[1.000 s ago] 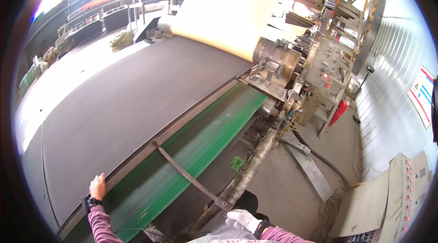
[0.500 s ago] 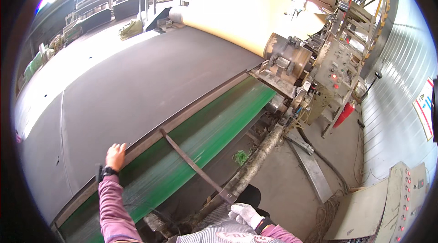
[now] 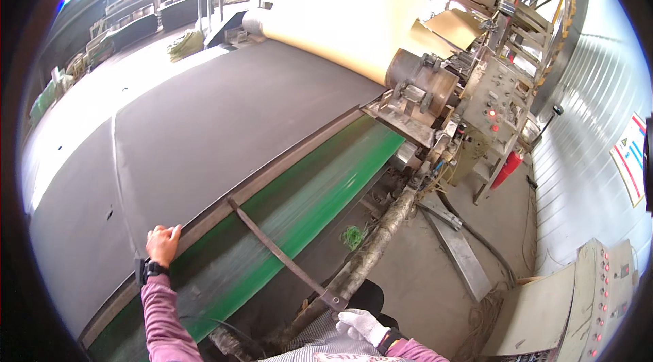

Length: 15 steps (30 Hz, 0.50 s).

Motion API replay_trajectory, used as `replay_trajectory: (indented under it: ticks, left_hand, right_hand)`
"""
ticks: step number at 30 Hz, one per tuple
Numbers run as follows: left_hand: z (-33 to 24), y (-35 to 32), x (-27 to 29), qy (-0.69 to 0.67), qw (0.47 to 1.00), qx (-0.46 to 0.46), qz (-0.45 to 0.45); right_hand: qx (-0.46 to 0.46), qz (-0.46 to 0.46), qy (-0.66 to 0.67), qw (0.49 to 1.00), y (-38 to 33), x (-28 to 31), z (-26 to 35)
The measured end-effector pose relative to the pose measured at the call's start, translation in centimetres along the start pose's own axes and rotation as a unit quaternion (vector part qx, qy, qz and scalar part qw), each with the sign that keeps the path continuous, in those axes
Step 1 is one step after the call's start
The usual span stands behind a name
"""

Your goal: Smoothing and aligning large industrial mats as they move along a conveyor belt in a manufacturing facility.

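Observation:
My bare left hand (image 3: 162, 245) rests at the near edge of a wide dark grey sheet (image 3: 238, 110), beside the brown rail (image 3: 204, 222) along it. Its thumb stands apart and the fingertips bend over the sheet's edge; I see no grip on it. A light seam (image 3: 119, 171) crosses the sheet just beyond that hand. My right hand (image 3: 364, 326), in a pale work glove, hovers low in front of my body with loosely bent fingers apart and nothing visible in them. Closest to it is the bracketed end of a rusty metal bar (image 3: 286, 258).
Below the rail runs a green belt (image 3: 326, 182). A yellow sheet (image 3: 340, 15) meets the dark one at a roller (image 3: 425, 83). A control panel (image 3: 500, 97) with red lights stands right of it; a control cabinet (image 3: 585, 294) is near right. Metal plates (image 3: 459, 256) and cables lie on the floor.
The seam and a small dark mark on the grey sheet have shifted right and away, toward the roller. My left hand has moved slightly left and nearer, its thumb now spread. My view has turned a little.

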State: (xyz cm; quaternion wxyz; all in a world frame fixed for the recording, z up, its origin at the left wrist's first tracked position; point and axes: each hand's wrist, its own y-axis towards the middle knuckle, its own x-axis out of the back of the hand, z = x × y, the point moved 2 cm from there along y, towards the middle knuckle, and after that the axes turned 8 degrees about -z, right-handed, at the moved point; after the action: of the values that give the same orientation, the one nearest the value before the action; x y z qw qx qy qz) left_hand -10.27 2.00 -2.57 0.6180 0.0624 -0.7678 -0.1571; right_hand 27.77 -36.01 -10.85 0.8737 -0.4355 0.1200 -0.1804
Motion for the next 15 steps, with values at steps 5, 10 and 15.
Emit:
replay_trajectory:
  ticks: [5, 10, 15]
  left_hand:
    - [-7.7, 3.1, -1.8, 0.007, 1.000, -0.025, 0.013]
    - [-8.8, 4.7, -4.5, 0.045, 0.947, -0.317, -0.004]
    - [-11.5, 6.3, -10.1, -0.058, 0.965, -0.252, -0.042]
  right_hand:
    - [0.000, -0.006, 0.001, 1.000, -0.4, -0.2, 0.6]
    - [0.008, 0.022, -0.007, 1.000, 0.1, -1.6, 0.4]
    - [0.003, -0.032, 0.013, 0.999, -0.6, -0.4, 0.4]
